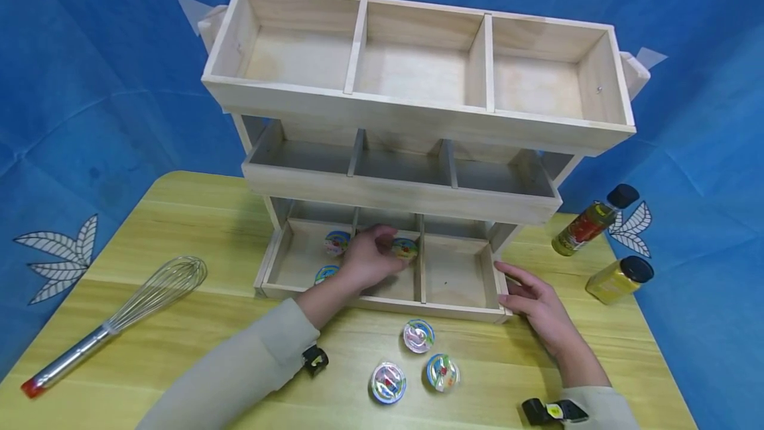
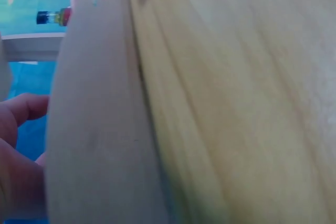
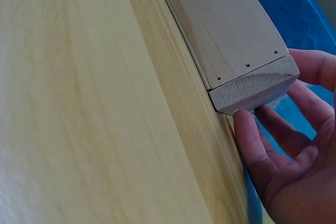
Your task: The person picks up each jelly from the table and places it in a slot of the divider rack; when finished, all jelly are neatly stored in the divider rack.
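Note:
My left hand [image 1: 371, 259] reaches into the middle compartment of the bottom tray [image 1: 382, 300] of a wooden three-tier rack. Its thumb and forefinger pinch the left edge of a small jelly cup [image 1: 406, 249] with a printed lid. In the left wrist view the tray's front board hides that cup. Two more jelly cups, one farther back [image 1: 337, 243] and one nearer [image 1: 325, 274], sit in the left compartment, partly behind the hand and forearm. My right hand [image 1: 540, 310] grips the tray's right end; in the right wrist view its thumb [image 3: 249, 132] meets the lower corner.
Three jelly cups, the nearest one [image 1: 388, 383] among them, stand on the table in front of the rack. A whisk [image 1: 128, 314] lies at left. At right are a dark-capped bottle [image 1: 587, 225] and a yellow jar [image 1: 615, 282]. The middle tier [image 1: 394, 194] overhangs the bottom tray.

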`<state>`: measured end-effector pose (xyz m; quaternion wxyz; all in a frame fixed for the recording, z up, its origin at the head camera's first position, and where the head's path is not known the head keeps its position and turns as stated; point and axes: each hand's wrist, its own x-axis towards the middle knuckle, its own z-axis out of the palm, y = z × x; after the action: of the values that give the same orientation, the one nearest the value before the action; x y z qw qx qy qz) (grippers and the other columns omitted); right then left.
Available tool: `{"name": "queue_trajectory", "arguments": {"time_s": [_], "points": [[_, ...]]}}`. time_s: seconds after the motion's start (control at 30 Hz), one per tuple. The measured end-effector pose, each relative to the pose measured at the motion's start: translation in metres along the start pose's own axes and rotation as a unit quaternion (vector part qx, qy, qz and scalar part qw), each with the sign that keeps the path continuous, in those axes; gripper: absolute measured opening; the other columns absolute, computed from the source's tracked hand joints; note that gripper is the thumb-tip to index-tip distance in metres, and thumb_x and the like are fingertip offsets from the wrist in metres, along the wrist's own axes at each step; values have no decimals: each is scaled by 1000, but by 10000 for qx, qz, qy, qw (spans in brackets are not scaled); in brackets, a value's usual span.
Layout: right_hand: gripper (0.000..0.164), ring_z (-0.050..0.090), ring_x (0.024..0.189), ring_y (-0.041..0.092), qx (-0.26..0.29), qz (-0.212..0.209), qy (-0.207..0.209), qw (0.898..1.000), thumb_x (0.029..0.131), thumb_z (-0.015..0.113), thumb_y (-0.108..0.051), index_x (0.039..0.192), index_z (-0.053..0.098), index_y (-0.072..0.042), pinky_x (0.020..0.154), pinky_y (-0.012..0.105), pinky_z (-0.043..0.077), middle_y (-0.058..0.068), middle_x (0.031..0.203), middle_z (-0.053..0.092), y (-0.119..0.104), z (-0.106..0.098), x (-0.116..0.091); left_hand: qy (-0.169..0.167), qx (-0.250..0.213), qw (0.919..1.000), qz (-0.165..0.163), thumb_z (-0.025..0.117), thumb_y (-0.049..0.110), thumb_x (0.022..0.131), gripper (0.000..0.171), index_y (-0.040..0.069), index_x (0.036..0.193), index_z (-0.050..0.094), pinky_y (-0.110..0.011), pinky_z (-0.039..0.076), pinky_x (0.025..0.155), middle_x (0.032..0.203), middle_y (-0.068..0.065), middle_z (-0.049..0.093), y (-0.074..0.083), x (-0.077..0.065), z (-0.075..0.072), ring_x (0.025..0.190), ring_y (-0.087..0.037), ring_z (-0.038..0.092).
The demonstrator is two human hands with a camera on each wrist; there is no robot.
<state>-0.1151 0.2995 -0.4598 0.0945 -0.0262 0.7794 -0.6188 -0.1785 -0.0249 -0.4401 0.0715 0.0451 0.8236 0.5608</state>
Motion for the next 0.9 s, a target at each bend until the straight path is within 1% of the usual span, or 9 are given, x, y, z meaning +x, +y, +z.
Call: {"name": "queue_trajectory", "arguments": {"time_s": [0.07, 0.13, 0.17, 0.23, 0.33, 0.4, 0.6, 0.77, 0.9], "points": [[60, 44, 133, 30, -30, 26, 11, 10000, 94, 68, -8, 148, 44, 2, 92, 20, 47, 24, 155, 33, 0, 0, 0, -79, -54, 9999, 100, 84, 4, 69, 64, 5, 129, 61, -39, 52, 91, 123, -14, 64, 3, -4, -3, 110, -30, 60], [60, 40, 135, 36, -28, 14, -4, 10000, 94, 68, -8, 148, 43, 2, 92, 19, 47, 25, 155, 32, 0, 0, 0, -147, -176, 9995, 236, 84, 3, 70, 64, 3, 130, 60, -39, 53, 90, 125, -16, 62, 6, -9, -6, 112, -32, 59], [60, 40, 135, 36, -19, 30, 4, 10000, 94, 68, -8, 148, 43, 2, 92, 19, 47, 24, 155, 32, 0, 0, -1, -182, -285, 9990, 289, 84, 3, 71, 64, 2, 130, 60, -39, 54, 90, 126, -17, 62, 8, -13, -8, 113, -33, 58], [60, 43, 133, 31, 13, 29, 4, 10000, 94, 68, -6, 148, 43, 3, 92, 19, 48, 25, 154, 32, 0, 1, -1, -247, -514, 9977, 368, 84, 2, 72, 64, 2, 131, 60, -39, 55, 87, 128, -18, 60, 11, -20, -11, 113, -36, 58], [60, 50, 126, 16, 40, 33, 23, 10000, 93, 68, -5, 147, 43, 3, 91, 20, 49, 27, 154, 33, 1, 1, -1, -367, -848, 9947, 453, 83, 2, 74, 63, 1, 133, 59, -39, 55, 88, 129, -20, 58, 14, -32, -15, 113, -40, 57], [60, 51, 122, 9, 74, 23, 32, 10000, 93, 68, -5, 147, 43, 3, 91, 20, 49, 27, 153, 34, 1, 1, -1, -442, -931, 9933, 513, 82, 2, 76, 62, 1, 133, 58, -38, 55, 89, 127, -19, 58, 15, -41, -18, 111, -41, 59], [60, 51, 123, 9, 152, -33, 6, 9999, 94, 67, -4, 148, 42, 4, 91, 21, 49, 26, 153, 34, 0, 1, -1, -641, -1121, 9887, 764, 83, -1, 75, 59, 1, 129, 60, -35, 54, 90, 120, -11, 61, 14, -65, -24, 107, -40, 61], [60, 52, 120, 4, 118, -46, -4, 9999, 94, 68, -5, 147, 43, 5, 91, 21, 49, 27, 153, 33, 0, 1, -1, -1108, -1163, 9840, 767, 84, -2, 75, 52, 0, 123, 62, -33, 55, 88, 117, -12, 63, 5, -84, -29, 106, -37, 62], [60, 51, 120, 3, 50, -16, 8, 10000, 94, 68, -7, 147, 44, 3, 92, 21, 48, 26, 154, 33, 1, 1, 0, -1575, -972, 9809, 603, 84, -2, 75, 48, -3, 118, 64, -36, 55, 88, 116, -16, 63, -2, -96, -32, 103, -36, 62]]}}
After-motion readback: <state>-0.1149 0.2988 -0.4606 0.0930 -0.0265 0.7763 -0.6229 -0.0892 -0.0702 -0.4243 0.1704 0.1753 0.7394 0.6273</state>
